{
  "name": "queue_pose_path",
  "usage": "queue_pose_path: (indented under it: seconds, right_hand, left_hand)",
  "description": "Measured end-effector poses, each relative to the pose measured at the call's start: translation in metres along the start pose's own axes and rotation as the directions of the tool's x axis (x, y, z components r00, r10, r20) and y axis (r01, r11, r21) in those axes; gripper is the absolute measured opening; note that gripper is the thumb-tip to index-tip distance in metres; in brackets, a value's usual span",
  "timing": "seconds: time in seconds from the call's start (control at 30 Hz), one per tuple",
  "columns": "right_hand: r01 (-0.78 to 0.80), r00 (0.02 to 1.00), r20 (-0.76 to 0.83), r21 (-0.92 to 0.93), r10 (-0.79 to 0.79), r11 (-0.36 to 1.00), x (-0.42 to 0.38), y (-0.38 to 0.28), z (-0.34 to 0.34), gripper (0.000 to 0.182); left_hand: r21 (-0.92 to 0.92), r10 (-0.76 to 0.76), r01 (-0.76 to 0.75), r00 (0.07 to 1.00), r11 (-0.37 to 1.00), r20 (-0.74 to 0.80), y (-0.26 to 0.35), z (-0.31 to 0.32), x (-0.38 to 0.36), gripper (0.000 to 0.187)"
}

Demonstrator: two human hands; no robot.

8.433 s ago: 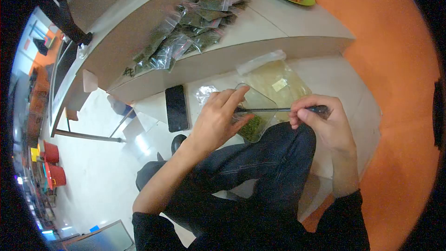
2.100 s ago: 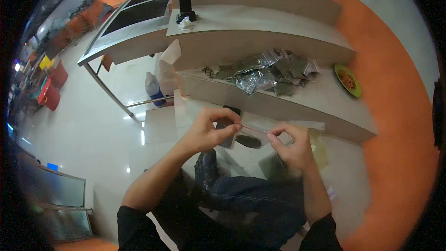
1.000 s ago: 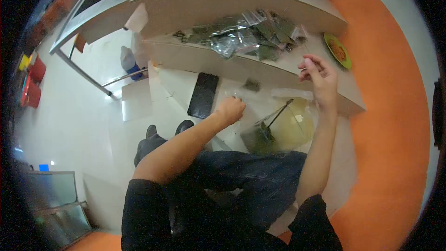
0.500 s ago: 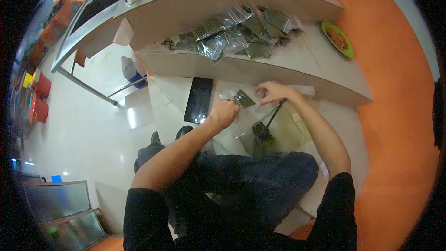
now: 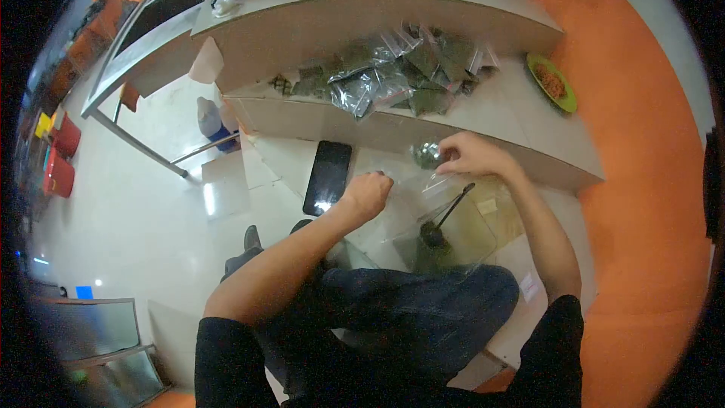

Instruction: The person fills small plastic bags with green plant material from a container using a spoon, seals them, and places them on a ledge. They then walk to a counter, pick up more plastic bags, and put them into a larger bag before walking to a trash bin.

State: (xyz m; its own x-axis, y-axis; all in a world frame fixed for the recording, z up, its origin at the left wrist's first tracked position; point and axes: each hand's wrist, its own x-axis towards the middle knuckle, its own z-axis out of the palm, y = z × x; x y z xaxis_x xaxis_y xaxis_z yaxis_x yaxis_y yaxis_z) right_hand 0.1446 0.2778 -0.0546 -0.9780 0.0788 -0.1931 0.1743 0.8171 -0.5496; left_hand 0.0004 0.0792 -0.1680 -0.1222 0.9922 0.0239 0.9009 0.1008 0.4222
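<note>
Between pinching right fingers (image 5: 445, 153), a small green-filled bag (image 5: 427, 154); left hand (image 5: 368, 193) fisted nearby.

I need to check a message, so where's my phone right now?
The phone lies face up on the lower step, just left of your left hand and below the pile of small bags.

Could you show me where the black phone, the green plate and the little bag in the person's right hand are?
black phone (image 5: 328, 177), head view, middle of its dark screen.
green plate (image 5: 566, 95), head view, its near green rim.
little bag (image 5: 426, 155), head view, its green-filled part beside the right hand (image 5: 470, 156).
</note>
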Motion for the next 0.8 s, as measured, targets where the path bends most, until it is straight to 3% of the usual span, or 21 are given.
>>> queue_pose_path:
  seconds: [0.13,0.23,0.33,0.47,0.57,0.67,0.7,0.77,0.8]
  right_hand:
    - [-0.210,0.946,-0.182,0.287,0.268,0.935,-0.008,-0.027,-0.075,0.024]
    - [-0.030,0.718,-0.575,0.536,0.391,0.843,0.007,-0.016,-0.106,0.025]
    - [-0.048,0.583,-0.654,0.565,0.482,0.824,0.006,-0.043,-0.106,0.024]
    - [0.059,0.735,-0.645,0.367,0.208,0.928,-0.009,-0.124,-0.053,0.022]
    - [0.068,0.831,-0.552,0.217,0.066,0.974,-0.020,-0.179,0.008,0.021]
    - [-0.057,0.832,-0.527,0.231,0.174,0.971,-0.009,-0.192,0.058,0.022]
    - [-0.062,0.788,-0.581,0.255,0.205,0.965,-0.003,-0.191,0.069,0.021]
    - [-0.071,0.694,-0.670,0.301,0.264,0.951,0.004,-0.183,0.083,0.019]
    - [-0.031,0.696,-0.656,0.381,0.293,0.924,0.007,-0.185,0.085,0.019]
  left_hand:
    - [-0.044,-0.029,0.027,0.999,0.999,-0.042,0.005,-0.024,-0.003,0.012]
    - [-0.072,-0.022,0.015,0.994,0.997,-0.104,0.003,-0.035,-0.008,0.014]
    - [-0.123,-0.047,0.032,0.991,0.992,-0.122,0.005,-0.046,-0.015,0.015]
    - [-0.277,-0.110,0.079,0.989,0.958,-0.099,0.005,-0.066,-0.029,0.015]
    - [-0.494,-0.097,-0.010,0.977,0.869,-0.190,-0.002,-0.076,-0.037,0.015]
    - [-0.628,-0.194,-0.080,0.914,0.774,-0.356,0.010,-0.101,-0.056,0.013]
    - [-0.632,-0.270,-0.027,0.889,0.775,-0.369,0.016,-0.107,-0.063,0.010]
    - [-0.606,-0.235,-0.158,0.823,0.780,-0.518,0.030,-0.119,-0.079,0.010]
    - [-0.578,-0.212,-0.224,0.779,0.785,-0.590,0.036,-0.122,-0.087,0.010]
